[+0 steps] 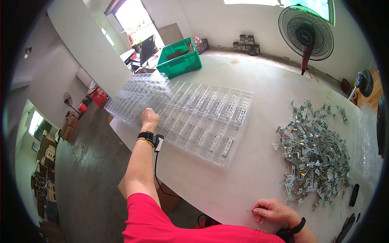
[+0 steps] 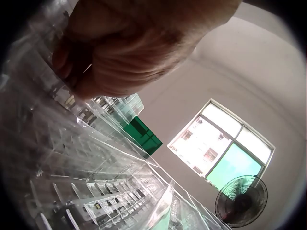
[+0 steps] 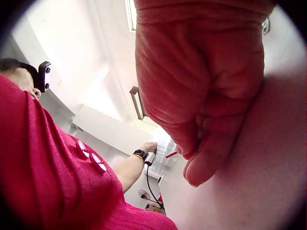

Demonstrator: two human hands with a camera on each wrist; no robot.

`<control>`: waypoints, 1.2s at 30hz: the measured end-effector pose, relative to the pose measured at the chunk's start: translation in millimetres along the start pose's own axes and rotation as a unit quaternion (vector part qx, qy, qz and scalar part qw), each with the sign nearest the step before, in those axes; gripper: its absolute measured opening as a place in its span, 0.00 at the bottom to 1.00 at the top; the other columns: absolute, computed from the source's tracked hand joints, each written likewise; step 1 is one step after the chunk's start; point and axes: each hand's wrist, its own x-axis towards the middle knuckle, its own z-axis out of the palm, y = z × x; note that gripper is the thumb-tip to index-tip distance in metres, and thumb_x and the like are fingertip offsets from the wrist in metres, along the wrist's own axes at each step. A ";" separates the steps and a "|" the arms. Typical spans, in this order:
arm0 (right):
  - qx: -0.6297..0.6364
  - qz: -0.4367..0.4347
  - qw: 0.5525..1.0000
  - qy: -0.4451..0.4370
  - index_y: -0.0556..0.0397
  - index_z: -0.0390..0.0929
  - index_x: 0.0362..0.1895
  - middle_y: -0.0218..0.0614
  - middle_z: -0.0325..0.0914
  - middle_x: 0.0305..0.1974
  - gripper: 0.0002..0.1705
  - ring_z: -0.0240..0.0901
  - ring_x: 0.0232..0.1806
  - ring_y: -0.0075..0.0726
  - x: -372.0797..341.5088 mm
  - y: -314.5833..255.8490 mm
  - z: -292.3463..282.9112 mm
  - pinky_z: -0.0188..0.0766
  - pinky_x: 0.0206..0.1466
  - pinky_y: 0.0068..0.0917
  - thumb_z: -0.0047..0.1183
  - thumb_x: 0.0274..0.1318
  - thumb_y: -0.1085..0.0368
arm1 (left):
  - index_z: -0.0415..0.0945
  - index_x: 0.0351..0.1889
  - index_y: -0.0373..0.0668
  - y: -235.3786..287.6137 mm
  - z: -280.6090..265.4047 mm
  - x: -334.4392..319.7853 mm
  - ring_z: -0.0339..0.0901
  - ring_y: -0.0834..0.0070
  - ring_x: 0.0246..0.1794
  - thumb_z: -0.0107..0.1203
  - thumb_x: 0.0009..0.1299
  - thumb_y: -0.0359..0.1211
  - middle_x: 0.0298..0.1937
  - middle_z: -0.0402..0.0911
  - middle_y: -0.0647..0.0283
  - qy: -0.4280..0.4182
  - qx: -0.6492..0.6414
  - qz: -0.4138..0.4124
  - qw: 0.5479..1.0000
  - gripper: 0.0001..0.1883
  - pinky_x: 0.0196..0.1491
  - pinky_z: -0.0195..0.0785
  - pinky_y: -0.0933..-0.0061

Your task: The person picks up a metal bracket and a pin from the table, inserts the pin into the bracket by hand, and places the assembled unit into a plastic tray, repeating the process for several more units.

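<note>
My left hand (image 1: 150, 118) is over the clear compartment trays at the left, its fingers bent down at the tray stack (image 1: 131, 97). In the left wrist view the curled fingers of the left hand (image 2: 124, 48) meet the clear plastic; whether they grip it is hidden. Small metal parts fill compartments of the wide clear tray (image 1: 214, 117). Near the table's front edge, my right hand (image 1: 272, 211) pinches a thin stick-like item (image 1: 250, 210). Its red end (image 3: 171, 154) shows beyond the fingers of the right hand (image 3: 206, 91) in the right wrist view.
A heap of metal brackets (image 1: 316, 158) lies on the table (image 1: 259, 162) at the right, with a clear plastic bag (image 1: 366, 141) beyond. A green crate (image 1: 180, 60) stands behind the trays. A black cable (image 1: 155, 170) hangs from the left wrist; a fan (image 1: 306, 34) stands behind.
</note>
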 end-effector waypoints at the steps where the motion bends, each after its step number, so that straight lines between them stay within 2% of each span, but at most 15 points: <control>1: 0.000 0.000 1.000 0.000 0.59 0.78 0.44 0.33 0.82 0.29 0.11 0.80 0.30 0.24 0.2 0.0 0.1 0.79 0.37 0.24 0.51 0.71 0.63 | 0.84 0.40 0.31 -0.5 0.4 1.0 0.82 0.46 0.50 0.59 0.61 0.31 0.46 0.83 0.39 0.000 0.000 0.000 1.000 0.14 0.56 0.76 0.56; 7: -0.001 -0.004 1.000 0.006 0.60 0.78 0.44 0.32 0.82 0.29 0.11 0.80 0.30 0.24 -0.6 0.7 1.1 0.79 0.36 0.24 0.50 0.71 0.63 | 0.84 0.39 0.30 -4.4 6.5 6.7 0.81 0.46 0.52 0.56 0.60 0.29 0.46 0.83 0.38 -0.002 -0.007 0.000 1.000 0.14 0.55 0.76 0.55; 13: -0.009 -0.009 1.000 0.007 0.59 0.78 0.43 0.32 0.82 0.29 0.11 0.80 0.30 0.24 0.6 2.6 2.0 0.78 0.36 0.24 0.50 0.71 0.63 | 0.86 0.33 0.34 -6.9 11.4 4.6 0.83 0.47 0.48 0.55 0.57 0.30 0.41 0.84 0.40 0.050 -0.005 -0.001 0.999 0.12 0.54 0.75 0.58; 16: -0.013 -0.007 1.000 0.024 0.59 0.77 0.44 0.32 0.81 0.29 0.12 0.80 0.31 0.24 -2.2 -3.0 3.4 0.78 0.36 0.24 0.49 0.72 0.62 | 0.83 0.39 0.31 3.4 9.5 -0.7 0.83 0.44 0.43 0.54 0.64 0.30 0.38 0.84 0.40 0.094 -0.005 0.075 0.993 0.12 0.49 0.78 0.53; 18: -0.007 -0.009 1.000 0.012 0.59 0.77 0.44 0.31 0.80 0.29 0.12 0.79 0.31 0.24 -2.0 -4.5 4.7 0.79 0.36 0.25 0.49 0.72 0.61 | 0.81 0.34 0.34 24.7 0.8 -12.3 0.82 0.50 0.31 0.58 0.66 0.34 0.30 0.83 0.47 0.186 -0.087 0.151 0.967 0.11 0.40 0.76 0.56; 19: 0.001 -0.004 1.000 0.028 0.59 0.77 0.44 0.31 0.80 0.29 0.12 0.79 0.31 0.24 -0.5 -1.3 4.5 0.79 0.36 0.25 0.49 0.72 0.61 | 0.81 0.34 0.34 41.1 -5.0 -22.3 0.82 0.50 0.31 0.58 0.66 0.34 0.30 0.83 0.47 0.177 -0.097 0.163 0.966 0.11 0.40 0.76 0.56; 21: 0.000 -0.020 1.000 0.001 0.58 0.77 0.44 0.31 0.79 0.30 0.12 0.78 0.30 0.24 2.8 6.9 2.7 0.79 0.36 0.26 0.49 0.72 0.60 | 0.77 0.28 0.35 88.0 -47.2 -62.9 0.77 0.67 0.24 0.61 0.70 0.37 0.22 0.79 0.59 0.100 -0.276 0.187 0.937 0.14 0.32 0.70 0.67; 22: 0.006 -0.015 1.000 0.019 0.58 0.77 0.44 0.31 0.79 0.30 0.12 0.78 0.30 0.24 1.2 4.5 2.5 0.79 0.36 0.26 0.49 0.72 0.60 | 0.77 0.28 0.35 109.5 -65.1 -84.1 0.77 0.67 0.24 0.61 0.70 0.37 0.22 0.79 0.59 0.089 -0.287 0.198 0.933 0.14 0.32 0.70 0.67; 24: -0.020 -0.032 0.999 0.004 0.57 0.76 0.44 0.31 0.79 0.30 0.12 0.78 0.30 0.24 -0.5 -0.5 3.7 0.79 0.36 0.26 0.48 0.72 0.60 | 0.75 0.25 0.36 146.9 -101.9 -132.1 0.69 0.81 0.21 0.59 0.74 0.36 0.18 0.72 0.69 0.007 -0.401 0.264 0.877 0.16 0.28 0.63 0.77; 26: -0.019 -0.039 0.999 0.013 0.57 0.76 0.44 0.31 0.78 0.29 0.12 0.78 0.29 0.24 1.9 7.0 4.1 0.78 0.35 0.26 0.48 0.72 0.60 | 0.73 0.23 0.37 171.6 -137.1 -182.0 0.64 0.87 0.22 0.55 0.77 0.35 0.19 0.69 0.73 -0.106 -0.494 0.306 0.807 0.18 0.27 0.59 0.83; 28: -0.018 -0.061 0.998 0.005 0.57 0.75 0.43 0.30 0.78 0.28 0.12 0.77 0.28 0.24 1.8 8.7 5.2 0.78 0.34 0.26 0.47 0.72 0.60 | 0.72 0.20 0.37 187.0 -170.1 -227.5 0.63 0.82 0.20 0.51 0.76 0.31 0.18 0.69 0.70 -0.163 -0.546 0.370 0.734 0.18 0.29 0.63 0.78; 30: -0.020 -0.059 0.998 0.019 0.57 0.75 0.42 0.30 0.77 0.27 0.12 0.77 0.27 0.24 0.2 7.9 8.6 0.76 0.33 0.25 0.47 0.72 0.61 | 0.71 0.18 0.37 197.0 -190.2 -255.4 0.64 0.75 0.18 0.48 0.74 0.32 0.16 0.68 0.66 -0.236 -0.659 0.495 0.515 0.19 0.33 0.66 0.68; 32: -0.045 -0.082 0.995 0.033 0.56 0.75 0.42 0.30 0.77 0.27 0.11 0.77 0.27 0.24 -1.6 8.5 10.5 0.76 0.33 0.25 0.47 0.72 0.61 | 0.67 0.12 0.43 202.9 -229.2 -275.3 0.66 0.70 0.16 0.47 0.79 0.46 0.15 0.69 0.65 -0.339 -0.647 0.552 0.403 0.30 0.38 0.69 0.60; 34: -0.059 -0.099 0.992 0.046 0.56 0.75 0.42 0.30 0.77 0.27 0.11 0.77 0.27 0.24 -0.1 12.3 9.9 0.76 0.32 0.25 0.47 0.72 0.61 | 0.66 0.11 0.40 206.9 -251.1 -312.0 0.62 0.69 0.15 0.51 0.68 0.38 0.13 0.66 0.62 -0.386 -0.756 0.441 0.292 0.23 0.34 0.68 0.57; 36: -0.069 -0.114 0.990 0.050 0.56 0.75 0.42 0.30 0.76 0.27 0.10 0.77 0.27 0.23 -1.9 15.1 13.3 0.76 0.32 0.25 0.47 0.72 0.62 | 0.67 0.16 0.45 214.7 -262.9 -316.6 0.69 0.69 0.21 0.46 0.79 0.44 0.20 0.71 0.64 -0.473 -0.715 0.481 0.181 0.26 0.37 0.66 0.66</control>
